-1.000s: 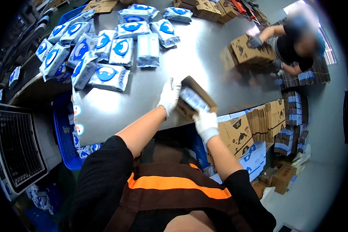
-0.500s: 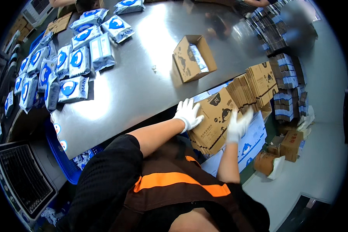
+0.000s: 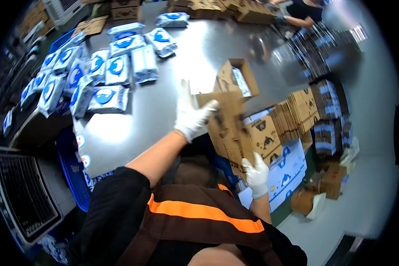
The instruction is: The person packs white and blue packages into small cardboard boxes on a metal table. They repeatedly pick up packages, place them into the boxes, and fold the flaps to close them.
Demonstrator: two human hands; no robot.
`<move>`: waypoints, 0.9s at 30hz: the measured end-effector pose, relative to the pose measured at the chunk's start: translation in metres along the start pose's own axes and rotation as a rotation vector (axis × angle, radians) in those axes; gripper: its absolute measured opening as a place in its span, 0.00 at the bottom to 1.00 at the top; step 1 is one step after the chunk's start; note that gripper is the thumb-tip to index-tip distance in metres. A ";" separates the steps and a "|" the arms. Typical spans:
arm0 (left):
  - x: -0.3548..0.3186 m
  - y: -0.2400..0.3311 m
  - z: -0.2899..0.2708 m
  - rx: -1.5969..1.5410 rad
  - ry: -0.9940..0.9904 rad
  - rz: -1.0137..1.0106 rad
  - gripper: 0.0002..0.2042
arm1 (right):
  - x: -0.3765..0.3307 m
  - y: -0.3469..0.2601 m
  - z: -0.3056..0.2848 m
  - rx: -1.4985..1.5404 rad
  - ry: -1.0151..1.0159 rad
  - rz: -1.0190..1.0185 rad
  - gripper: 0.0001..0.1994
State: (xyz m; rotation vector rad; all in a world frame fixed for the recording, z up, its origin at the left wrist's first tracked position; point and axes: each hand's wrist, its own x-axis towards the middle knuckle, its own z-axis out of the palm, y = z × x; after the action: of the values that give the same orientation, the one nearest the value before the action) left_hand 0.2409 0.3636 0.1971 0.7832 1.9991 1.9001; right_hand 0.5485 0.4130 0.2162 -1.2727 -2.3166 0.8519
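A brown printed cardboard carton (image 3: 226,126), partly unfolded and blurred, is lifted at the table's front edge between my white-gloved hands. My left hand (image 3: 192,113) grips its upper left edge, the thumb across the board and the fingers pointing up. At the lower right edge my right hand (image 3: 256,175) is closed on the same carton. Just beyond stands an open carton (image 3: 225,79) with a white-and-blue packet (image 3: 240,82) inside. Right of my hands, flat folded cartons (image 3: 264,136) lean in a row in a white-and-blue box (image 3: 286,177).
Several white-and-blue packets (image 3: 116,67) lie on the left of the metal table (image 3: 146,137). Below its left edge is a blue basket (image 3: 68,168). Across the table, another person's arm (image 3: 299,21) is near stacked cartons (image 3: 255,13). More bundles (image 3: 326,128) stand at the right.
A carton has come up off the front of the row and is partly unfolded between my hands. My left hand moved left and up, my right hand down. The whole view has shifted.
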 end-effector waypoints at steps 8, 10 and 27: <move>-0.020 -0.080 -0.178 -0.298 -0.048 -0.435 0.09 | 0.128 -0.083 0.171 0.797 -0.063 0.049 0.39; -0.030 -0.078 -0.193 -0.410 0.075 -0.433 0.09 | 0.151 -0.106 0.191 1.084 -0.067 0.013 0.38; -0.083 -0.076 -0.230 0.399 0.066 -0.120 0.15 | 0.041 -0.114 0.197 -0.190 -0.428 -1.185 0.33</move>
State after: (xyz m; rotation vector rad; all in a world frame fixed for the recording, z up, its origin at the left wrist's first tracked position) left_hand 0.1688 0.1272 0.1319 0.6776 2.4464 1.4984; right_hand 0.3428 0.3352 0.1445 0.3990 -2.8581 0.4685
